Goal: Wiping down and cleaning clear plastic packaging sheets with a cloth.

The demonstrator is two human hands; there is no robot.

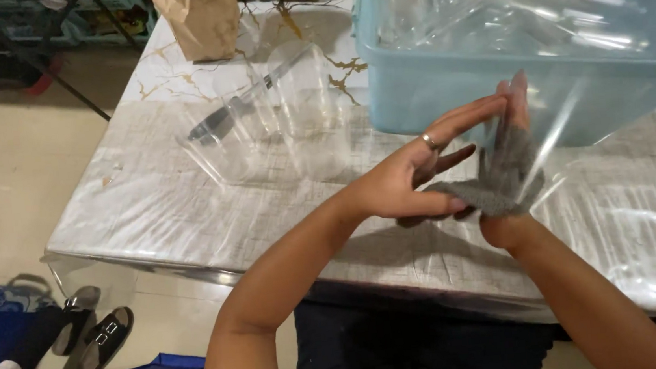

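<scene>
Over the tabletop, just in front of the blue bin, both hands work one clear plastic piece with a grey cloth. Left hand: fingers extended flat and fanned, ring on one finger, palm against the cloth and pressing it onto the plastic; not clenched, more a flat press than a grip. Right hand: mostly hidden behind the cloth, fingertips up near the bin wall; it looks to be backing the plastic and the cloth from the far side, but I cannot tell how tightly that grip closes. The plastic is see-through and motion-blurred, so its exact shape is unclear; it sits between the two hands, off the tabletop, touching the cloth. Step in hand, as I judge it: wiping the piece clean, mid-stroke. Next move calls for keeping the cloth flat on the surface, turning the piece to reach the unwiped side, and light pressure so thin plastic does not crease. Other clear cups lie on their sides left of the bin, well apart from the hands. More clear plastic fills the bin. Brown paper bag stands at the far edge. Sandals on the floor, lower left.
</scene>
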